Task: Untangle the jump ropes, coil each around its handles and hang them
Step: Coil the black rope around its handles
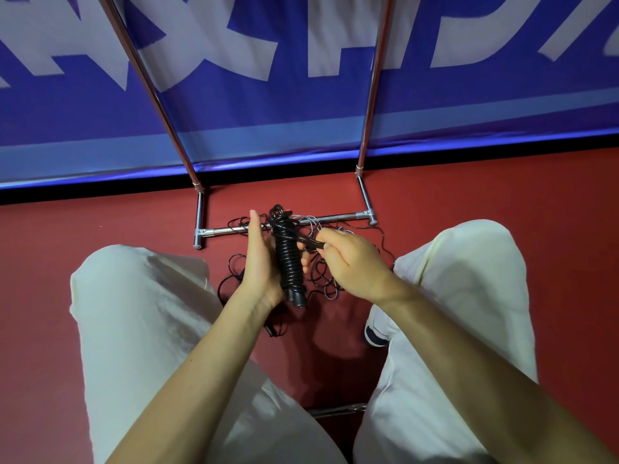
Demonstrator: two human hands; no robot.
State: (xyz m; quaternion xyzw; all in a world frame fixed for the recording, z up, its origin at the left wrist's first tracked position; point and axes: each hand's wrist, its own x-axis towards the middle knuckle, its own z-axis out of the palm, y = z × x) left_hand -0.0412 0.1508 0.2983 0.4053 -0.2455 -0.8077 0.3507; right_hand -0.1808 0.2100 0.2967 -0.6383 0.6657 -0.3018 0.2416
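A black jump rope is wound in tight coils around its handles, which stand upright in my left hand. That hand grips the bundle from the left, fingers curled behind it, thumb pointing up. My right hand pinches the free black strand just right of the coil's upper part. Below and behind my hands, a tangle of thin black and grey ropes lies on the red floor.
A chrome rack stands in front of me; its base bar crosses behind my hands and two uprights rise against a blue and white banner. My knees in pale trousers flank the ropes, and a shoe shows at the right.
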